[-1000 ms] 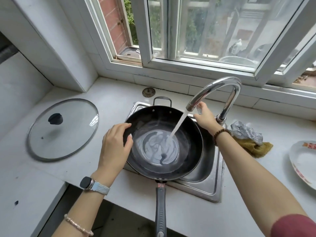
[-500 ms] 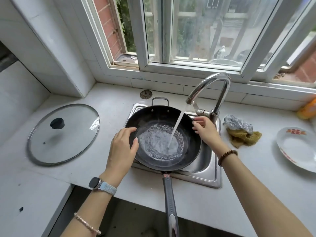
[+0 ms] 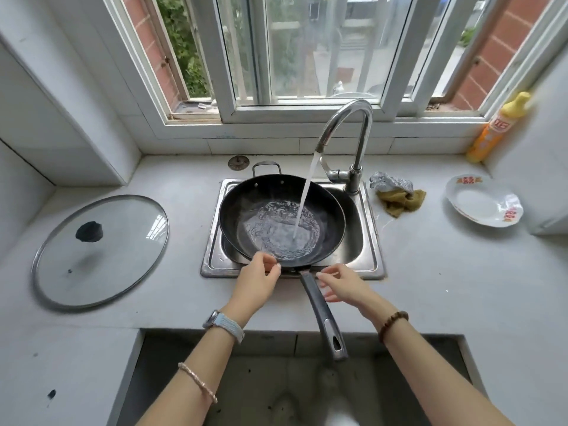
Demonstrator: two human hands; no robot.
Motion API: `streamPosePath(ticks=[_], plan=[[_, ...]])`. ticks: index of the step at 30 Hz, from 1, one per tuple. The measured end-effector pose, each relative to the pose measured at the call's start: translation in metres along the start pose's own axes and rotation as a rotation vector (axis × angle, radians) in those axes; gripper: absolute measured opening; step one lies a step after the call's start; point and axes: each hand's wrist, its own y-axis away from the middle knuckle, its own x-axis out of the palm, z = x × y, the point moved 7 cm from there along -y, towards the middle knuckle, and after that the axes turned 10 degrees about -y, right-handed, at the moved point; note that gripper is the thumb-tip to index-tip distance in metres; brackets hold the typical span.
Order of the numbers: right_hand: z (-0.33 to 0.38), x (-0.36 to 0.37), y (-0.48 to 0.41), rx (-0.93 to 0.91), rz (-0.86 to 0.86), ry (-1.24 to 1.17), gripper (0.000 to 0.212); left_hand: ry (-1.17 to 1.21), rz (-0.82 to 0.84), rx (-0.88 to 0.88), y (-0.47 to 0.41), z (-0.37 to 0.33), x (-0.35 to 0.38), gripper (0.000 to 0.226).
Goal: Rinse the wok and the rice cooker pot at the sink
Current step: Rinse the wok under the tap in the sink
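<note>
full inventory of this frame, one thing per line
wok: 1, black, in sink under running water
sink: 1, steel, set in counter
faucet: 1, chrome, behind sink
glass lid: 1, clear, counter left
scrubber: 1, silver, right of sink
cloth: 1, mustard, by scrubber
plate: 1, white-red, counter right
bottle: 1, orange-yellow, far-right corner
metal disc: 1, grey, behind sink
left hand: 1, at wok's near rim
right hand: 1, relaxed, beside wok handle
</note>
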Motion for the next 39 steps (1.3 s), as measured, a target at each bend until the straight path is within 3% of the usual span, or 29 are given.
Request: streamPosePath(ticks=[2,6,10,13,20,30,35,39], plan=[[-0.013,0.011,0.011,0.040,-0.016,0.047,0.030,0.084,0.114,-0.066,0.003,0.009,0.022,0.021],[-0.028,0.035,0.033,0.090,0.063,-0.080,0.026,0.209,0.249,-0.144,0.010,0.009,0.053,0.019],[-0.030,0.048,0.046,0.069,0.059,-0.153,0.015,0.149,0.336,-0.158,0.013,0.002,0.076,0.024],[-0.033,0.049,0.048,0.100,-0.023,-0.182,0.014,0.031,0.332,-0.146,0.010,-0.004,0.089,0.033],[-0.028,0.054,0.051,0.042,-0.113,-0.028,0.017,0.268,0.278,-0.277,0.016,-0.008,0.102,0.029],[-0.022,0.088,0.076,0.050,-0.144,-0.032,0.015,-0.028,0.325,-0.166,0.024,0.005,0.070,0.030],[-0.029,0.105,0.083,0.050,-0.158,-0.089,0.024,-0.151,0.389,-0.071,0.033,0.014,0.066,0.036],[-0.042,0.114,0.093,0.033,-0.171,-0.102,0.016,-0.163,0.453,-0.053,0.041,0.033,0.080,0.048]])
